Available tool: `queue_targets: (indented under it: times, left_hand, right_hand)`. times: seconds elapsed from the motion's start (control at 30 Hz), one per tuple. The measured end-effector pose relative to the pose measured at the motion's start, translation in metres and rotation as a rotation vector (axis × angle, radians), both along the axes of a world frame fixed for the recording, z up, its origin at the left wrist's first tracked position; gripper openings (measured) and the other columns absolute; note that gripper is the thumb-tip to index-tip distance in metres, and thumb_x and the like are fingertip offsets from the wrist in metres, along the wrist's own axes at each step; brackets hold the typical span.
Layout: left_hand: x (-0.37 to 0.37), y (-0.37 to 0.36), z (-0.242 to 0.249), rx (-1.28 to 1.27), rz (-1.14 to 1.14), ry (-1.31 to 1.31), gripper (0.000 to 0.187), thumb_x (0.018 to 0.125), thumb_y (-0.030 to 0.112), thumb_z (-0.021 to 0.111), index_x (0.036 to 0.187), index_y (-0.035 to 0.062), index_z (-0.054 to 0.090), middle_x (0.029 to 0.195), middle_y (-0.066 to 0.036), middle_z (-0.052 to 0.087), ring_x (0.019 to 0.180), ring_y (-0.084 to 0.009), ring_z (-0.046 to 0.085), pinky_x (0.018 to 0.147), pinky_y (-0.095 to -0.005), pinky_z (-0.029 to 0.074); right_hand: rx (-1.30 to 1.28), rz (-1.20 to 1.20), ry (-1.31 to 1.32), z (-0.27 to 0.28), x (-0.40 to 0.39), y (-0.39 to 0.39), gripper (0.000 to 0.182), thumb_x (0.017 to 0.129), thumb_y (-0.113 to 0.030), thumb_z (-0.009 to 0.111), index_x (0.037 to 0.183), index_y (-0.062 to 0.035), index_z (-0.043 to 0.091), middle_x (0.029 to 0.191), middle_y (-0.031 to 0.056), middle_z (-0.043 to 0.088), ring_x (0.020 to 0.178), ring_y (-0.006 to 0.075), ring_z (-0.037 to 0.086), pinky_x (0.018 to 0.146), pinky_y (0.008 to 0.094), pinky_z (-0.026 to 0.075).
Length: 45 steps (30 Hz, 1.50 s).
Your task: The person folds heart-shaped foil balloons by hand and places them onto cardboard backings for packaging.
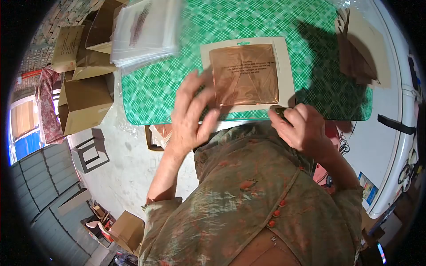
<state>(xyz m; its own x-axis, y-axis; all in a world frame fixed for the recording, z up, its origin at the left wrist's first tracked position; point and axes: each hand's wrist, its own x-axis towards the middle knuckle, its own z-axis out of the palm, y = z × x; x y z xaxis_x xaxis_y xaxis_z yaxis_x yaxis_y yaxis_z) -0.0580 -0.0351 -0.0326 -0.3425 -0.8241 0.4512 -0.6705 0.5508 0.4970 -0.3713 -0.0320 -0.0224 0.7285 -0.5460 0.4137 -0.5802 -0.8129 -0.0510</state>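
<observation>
Left hand (193,113) has fingers apart, right hand (304,128) curled, can't tell if pinching, so keep the packet (245,76) square on the card (283,66).

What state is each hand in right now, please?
Left hand: open, motion-blurred, at the left edge of the cream card.
Right hand: curled near the card's lower right corner; whether it holds anything cannot be told.

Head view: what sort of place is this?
Likely a small packing workshop: stacked clear plastic sleeves and a film-wrapped packet on the green table, cardboard boxes beside it.
</observation>
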Motion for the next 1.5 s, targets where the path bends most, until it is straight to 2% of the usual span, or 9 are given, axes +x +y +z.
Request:
queue_targets:
  times: [0.13,0.27,0.53,0.73,0.97,1.07,1.27,1.37,1.5]
  left_hand:
    - [-0.007,-0.056,0.004,-0.011,0.005,-0.079,0.046,0.094,0.016,0.066,0.137,0.0025,0.058,0.142,-0.023,0.056,0.132,-0.0442,0.052,0.111,-0.0510,0.043]
    - [-0.012,-0.092,-0.012,0.029,-0.112,-0.143,0.047,0.105,0.024,0.056,0.148,0.0059,0.051,0.143,-0.021,0.058,0.137,-0.0388,0.052,0.119,-0.0501,0.038]
    - [-0.017,-0.100,-0.017,0.039,-0.116,-0.157,0.048,0.106,0.028,0.054,0.148,0.0067,0.050,0.142,-0.017,0.060,0.139,-0.0395,0.050,0.119,-0.0511,0.038]
    - [-0.018,-0.099,-0.015,0.068,-0.123,-0.144,0.049,0.105,0.029,0.055,0.148,0.0067,0.050,0.142,-0.021,0.059,0.138,-0.0402,0.050,0.119,-0.0508,0.037]
    - [-0.019,-0.099,-0.013,0.088,-0.131,-0.119,0.052,0.105,0.030,0.054,0.151,0.0074,0.047,0.144,-0.022,0.056,0.137,-0.0410,0.051,0.118,-0.0499,0.038]
    - [-0.019,-0.099,-0.014,0.108,-0.131,-0.089,0.052,0.106,0.030,0.054,0.152,0.0082,0.046,0.147,-0.022,0.054,0.138,-0.0413,0.050,0.117,-0.0493,0.039]
    - [-0.023,-0.100,-0.013,0.017,-0.119,-0.117,0.053,0.096,0.016,0.065,0.146,0.0047,0.050,0.142,-0.020,0.057,0.128,-0.0419,0.056,0.107,-0.0487,0.047]
    - [-0.021,-0.099,-0.013,0.103,-0.113,-0.134,0.052,0.106,0.032,0.054,0.153,0.0093,0.046,0.154,-0.018,0.049,0.141,-0.0403,0.047,0.117,-0.0469,0.041]
    - [-0.025,-0.100,-0.012,0.010,-0.107,-0.121,0.050,0.097,0.019,0.066,0.144,0.0062,0.054,0.144,-0.020,0.056,0.128,-0.0416,0.056,0.106,-0.0481,0.049]
  right_hand:
    - [0.029,0.031,0.118,-0.004,0.020,-0.002,0.043,0.086,-0.023,0.060,0.125,-0.0068,0.068,0.090,0.0001,0.052,0.086,0.0174,0.053,0.067,0.0319,0.044]
    - [-0.036,0.002,0.208,-0.005,0.032,-0.003,0.051,0.087,-0.024,0.060,0.136,-0.0076,0.063,0.094,0.0009,0.051,0.091,0.0182,0.051,0.070,0.0325,0.043]
    - [-0.112,-0.035,0.244,-0.008,0.037,-0.008,0.055,0.088,-0.025,0.059,0.141,-0.0078,0.061,0.097,0.0007,0.050,0.093,0.0173,0.051,0.071,0.0330,0.042]
    - [-0.182,-0.087,0.232,-0.009,0.049,-0.021,0.042,0.083,-0.026,0.063,0.117,-0.0027,0.070,0.098,0.0008,0.051,0.096,0.0174,0.052,0.073,0.0333,0.042]
    - [-0.139,-0.048,0.251,-0.010,0.053,-0.024,0.022,0.075,-0.027,0.065,0.081,-0.0068,0.073,0.095,0.0017,0.049,0.096,0.0211,0.050,0.073,0.0352,0.042]
    - [-0.160,-0.030,0.226,-0.011,0.053,-0.026,0.021,0.074,-0.027,0.065,0.077,-0.0074,0.072,0.094,0.0019,0.048,0.096,0.0220,0.050,0.072,0.0360,0.041]
    - [-0.135,-0.046,0.230,-0.009,0.056,-0.023,0.021,0.073,-0.027,0.066,0.075,-0.0072,0.072,0.095,0.0018,0.048,0.096,0.0224,0.048,0.073,0.0365,0.041]
    - [-0.137,-0.076,0.208,-0.011,0.056,-0.022,0.020,0.071,-0.027,0.066,0.073,-0.0076,0.071,0.096,0.0020,0.048,0.096,0.0225,0.047,0.073,0.0364,0.041]
    - [-0.137,-0.120,0.208,-0.014,0.057,-0.018,0.018,0.070,-0.026,0.067,0.070,-0.0077,0.070,0.096,0.0024,0.047,0.097,0.0226,0.047,0.074,0.0364,0.041]
